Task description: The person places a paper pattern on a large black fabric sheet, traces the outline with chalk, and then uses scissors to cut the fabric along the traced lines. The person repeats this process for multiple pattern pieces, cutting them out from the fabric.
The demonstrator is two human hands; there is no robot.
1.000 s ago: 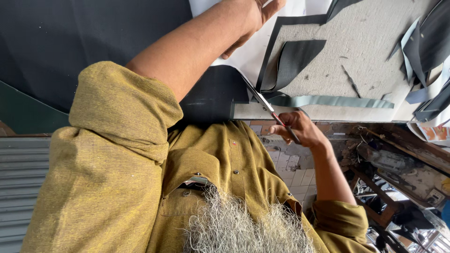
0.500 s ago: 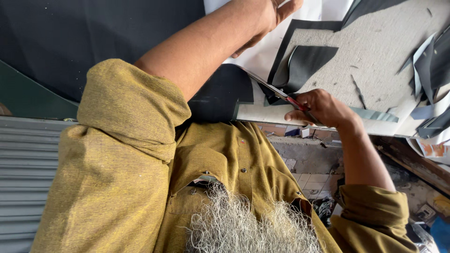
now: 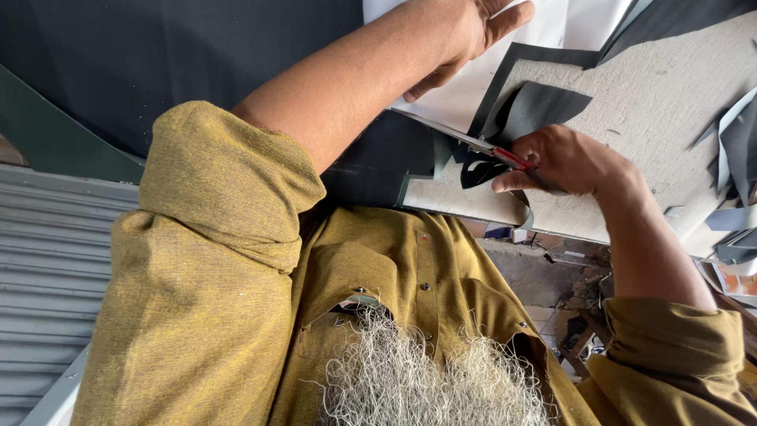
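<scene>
My right hand grips red-handled scissors, whose long blades point left across the edge of a dark grey cloth. The cloth lies on a grey board table, and a cut strip of it curls down over the table's near edge beside my right hand. My left hand reaches far forward and rests flat on a white sheet that lies over the dark cloth. My mustard-yellow sleeves and shirt front fill the lower part of the view.
A large black cloth hangs off the table's left side. Dark offcuts and pale strips lie at the table's right end. A corrugated metal shutter is at the left, and rubble and scraps cover the floor below the table edge.
My right hand and the scissors have moved forward from the table's near edge, further into the dark cloth. My left hand stays pressed on the white sheet. The view has shifted slightly.
</scene>
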